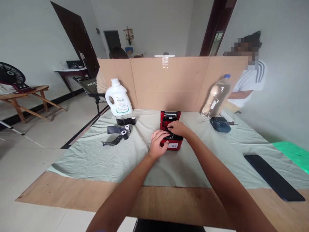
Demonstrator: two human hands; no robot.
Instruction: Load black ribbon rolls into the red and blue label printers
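A small red device (171, 145) with a black inside and a white label on its front stands on the green cloth, its lid raised at the back. My left hand (159, 142) rests against the device's left side, thumb at the front and fingers spread over the left edge. Over the open inside, from the right, reaches my right hand (178, 128), its fingers bent down into the device. Whatever the right fingertips touch is hidden. Left of the device lie black rolls with loose tails, one at the back (126, 121) and others nearer (115, 140).
A white jug (119, 100) stands back left, a clear bottle (216, 96) back right beside a dark box (220, 124). Cardboard (169, 83) walls off the rear. A black flat object (274, 177) lies right. A person (251, 77) sits beyond the cardboard's right end.
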